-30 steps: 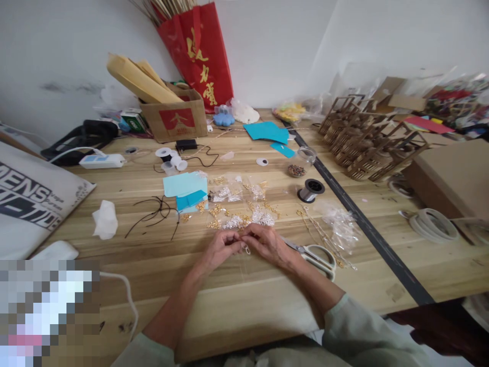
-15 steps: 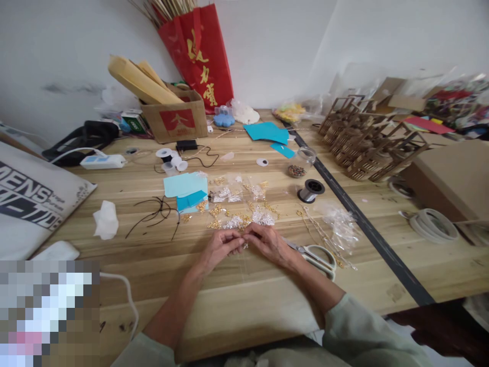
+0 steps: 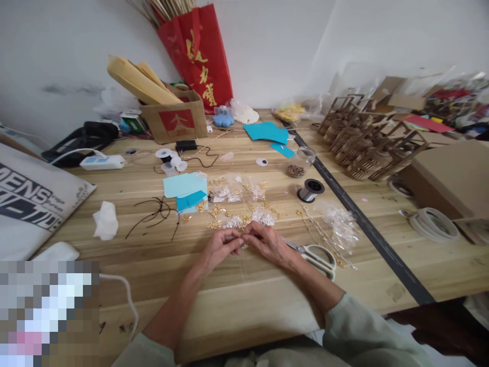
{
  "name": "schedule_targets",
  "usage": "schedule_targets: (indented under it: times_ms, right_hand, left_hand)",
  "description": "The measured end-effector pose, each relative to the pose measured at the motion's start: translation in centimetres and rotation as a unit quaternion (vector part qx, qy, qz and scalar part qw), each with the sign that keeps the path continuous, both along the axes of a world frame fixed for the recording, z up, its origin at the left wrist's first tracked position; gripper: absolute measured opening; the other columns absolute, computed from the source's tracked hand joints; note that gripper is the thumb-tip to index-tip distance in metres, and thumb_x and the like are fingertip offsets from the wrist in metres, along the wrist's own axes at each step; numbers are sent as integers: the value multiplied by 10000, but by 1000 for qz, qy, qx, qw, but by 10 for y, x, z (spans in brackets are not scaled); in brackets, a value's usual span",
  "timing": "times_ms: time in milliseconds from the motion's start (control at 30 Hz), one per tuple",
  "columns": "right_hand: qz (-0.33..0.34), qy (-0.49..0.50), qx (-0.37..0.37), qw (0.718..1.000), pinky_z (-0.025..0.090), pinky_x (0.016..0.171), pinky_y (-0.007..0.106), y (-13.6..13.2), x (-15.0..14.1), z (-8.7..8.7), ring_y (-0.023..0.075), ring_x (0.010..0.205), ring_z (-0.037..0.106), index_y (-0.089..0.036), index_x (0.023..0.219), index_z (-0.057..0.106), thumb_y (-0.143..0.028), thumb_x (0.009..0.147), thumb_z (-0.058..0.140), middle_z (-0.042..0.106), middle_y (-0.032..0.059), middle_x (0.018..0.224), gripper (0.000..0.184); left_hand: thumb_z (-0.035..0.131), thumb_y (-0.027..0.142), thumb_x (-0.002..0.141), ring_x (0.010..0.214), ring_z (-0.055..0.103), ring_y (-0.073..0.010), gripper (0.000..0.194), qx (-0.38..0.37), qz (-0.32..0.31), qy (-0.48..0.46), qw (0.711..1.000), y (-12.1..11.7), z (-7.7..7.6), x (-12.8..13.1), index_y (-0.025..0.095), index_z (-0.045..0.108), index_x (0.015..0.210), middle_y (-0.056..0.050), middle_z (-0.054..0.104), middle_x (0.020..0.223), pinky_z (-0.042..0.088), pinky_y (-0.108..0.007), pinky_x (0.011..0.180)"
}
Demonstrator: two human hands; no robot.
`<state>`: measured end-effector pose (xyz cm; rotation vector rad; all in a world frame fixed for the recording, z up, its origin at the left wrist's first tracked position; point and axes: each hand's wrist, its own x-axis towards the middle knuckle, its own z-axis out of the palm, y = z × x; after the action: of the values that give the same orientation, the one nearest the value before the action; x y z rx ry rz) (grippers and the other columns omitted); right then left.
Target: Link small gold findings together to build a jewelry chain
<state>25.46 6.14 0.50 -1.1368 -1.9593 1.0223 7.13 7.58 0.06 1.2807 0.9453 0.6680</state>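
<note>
On the wooden table, near its front edge, left hand and right hand meet fingertip to fingertip, pinching a tiny metal finding. Scissors lie just right. Judgement: hands braced on wood steady the pinch; pile of gold and silver findings close behind.

My forearms are bare; pale grey-green sleeves are pushed up near my elbows, the right sleeve loose and creased, the left sleeve just showing.

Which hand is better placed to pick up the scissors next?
Right. The scissors lie on the table just beside the right hand, touching its wrist side, while the left hand is farther off. Both hands pinch a small piece together.
</note>
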Motion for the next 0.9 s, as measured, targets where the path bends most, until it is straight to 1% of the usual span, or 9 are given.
schedule_targets:
  times_ms: [100,167,300,433,567,800,900]
  right_hand:
    - [5,-3,-4,1000,370,562,196,0,0,1,99,596,494,-167,880,548,-346,944,466,586,-14,694,206]
    - [8,-5,-4,1000,369,563,195,0,-1,1,99,599,493,-167,877,547,-344,946,463,588,-12,697,208]
    - [6,-15,6,1000,378,580,201,0,-1,-2,109,621,506,-170,888,551,-338,946,465,599,-4,714,198]
    - [11,-21,10,1000,381,577,207,0,-1,-5,116,624,510,-172,889,555,-336,948,459,602,5,725,199]
    - [9,-28,12,1000,368,561,206,0,-1,-6,114,606,496,-175,881,553,-329,943,466,584,0,705,187]
    - [5,-33,19,999,353,545,207,0,-2,-5,109,578,468,-173,870,563,-336,943,461,560,-11,671,206]
    - [6,-30,23,999,346,536,206,0,-1,-5,104,561,455,-173,872,565,-334,944,458,546,-19,654,206]
  left_hand:
    - [665,327,739,552,533,-98,194,33,1,6,999,0,1,1,140,611,742,19,582,611,414,-220,559]
    - [647,291,753,565,534,-102,162,56,-1,17,998,0,2,1,137,607,724,18,576,607,412,-221,571]
    - [640,271,755,599,522,-108,155,78,-4,28,997,1,3,0,134,604,694,5,581,633,406,-217,576]
    - [670,312,729,584,529,-109,193,55,-4,19,998,2,1,-3,136,599,693,5,577,640,426,-225,572]
    - [700,345,695,550,518,-101,231,24,-6,21,999,3,0,-4,134,604,703,7,568,628,418,-218,533]
    - [708,370,670,516,424,-78,246,7,8,20,1000,2,8,-3,140,620,675,22,539,588,337,-194,478]
    - [685,357,680,511,386,-75,224,3,12,21,1000,1,9,-2,142,623,680,33,505,564,306,-191,468]
